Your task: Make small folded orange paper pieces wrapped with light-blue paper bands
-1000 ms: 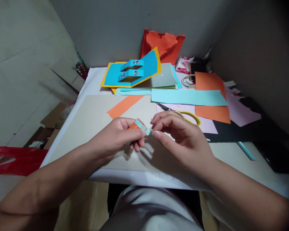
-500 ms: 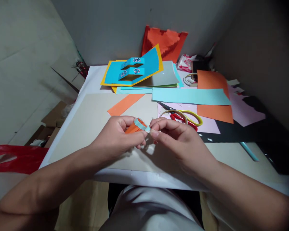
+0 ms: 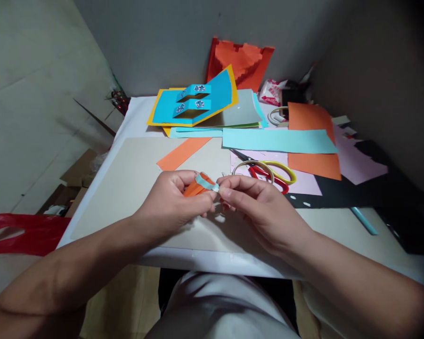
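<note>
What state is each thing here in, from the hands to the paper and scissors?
Left hand: curled, gripping the orange paper piece
Orange paper piece: bent, wrapped by the strip
Light blue paper strip: looped over the orange paper
Right hand: pinching the strip's end
Blue pop-up card: open, two steps raised
Red-handled scissors: lying flat, blades shut

I sit facing a tight corner: a pale, scuffed left wall (image 3: pixel 31 94), a plain grey back wall (image 3: pixel 155 42), and a right wall (image 3: pixel 374 70) that falls into deep shadow. My white-covered desk (image 3: pixel 134 113) stands pushed into it. Low on my left, cardboard boxes (image 3: pixel 78 169) and a red plastic bag (image 3: pixel 21 235) lie beside it. The light is dim.
</note>
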The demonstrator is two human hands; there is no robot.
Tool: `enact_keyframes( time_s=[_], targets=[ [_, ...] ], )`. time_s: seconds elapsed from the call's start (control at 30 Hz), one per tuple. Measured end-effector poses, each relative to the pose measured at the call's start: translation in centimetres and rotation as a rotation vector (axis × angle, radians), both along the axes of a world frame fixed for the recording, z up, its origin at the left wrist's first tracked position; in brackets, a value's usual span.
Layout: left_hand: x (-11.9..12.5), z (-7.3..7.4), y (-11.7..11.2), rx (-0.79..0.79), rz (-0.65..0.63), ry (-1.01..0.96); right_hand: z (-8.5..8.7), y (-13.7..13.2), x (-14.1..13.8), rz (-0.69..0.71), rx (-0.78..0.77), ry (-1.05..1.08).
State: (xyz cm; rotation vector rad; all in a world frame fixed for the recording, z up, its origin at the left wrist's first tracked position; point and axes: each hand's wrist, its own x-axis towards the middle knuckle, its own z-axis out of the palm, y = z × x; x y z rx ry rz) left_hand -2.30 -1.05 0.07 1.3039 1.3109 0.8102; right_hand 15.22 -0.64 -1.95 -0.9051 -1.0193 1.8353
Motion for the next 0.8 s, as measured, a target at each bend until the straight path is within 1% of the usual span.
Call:
enact_keyframes(
  time_s=[0.13,0.27,0.4,0.57,0.67,0.8],
  targets=[
    [0.1,0.1,-0.1,0.01,0.0,-0.017,0.1,0.0,0.0,0.01,-0.01,0.026],
    [0.3,0.0,-0.2,0.023,0.01,-0.063,0.0,0.1,0.0,0.006,0.017,0.027],
    [0.3,-0.1,-0.2,0.054,0.035,-0.022,0.0,0.0,0.2,-0.02,0.054,-0.011],
    [0.3,-0.2,-0.1,0.108,0.054,0.035,0.2,-0.1,0.4,-0.016,0.108,0.008],
    [0.5,-0.3,-0.3,0.169,0.078,0.068,0.4,0.0,0.5,-0.015,0.125,-0.036],
    [0.8,-0.4,-0.7,0.294,0.145,0.149,1.0,-0.2,0.7,-0.027,0.188,-0.173]
  ],
)
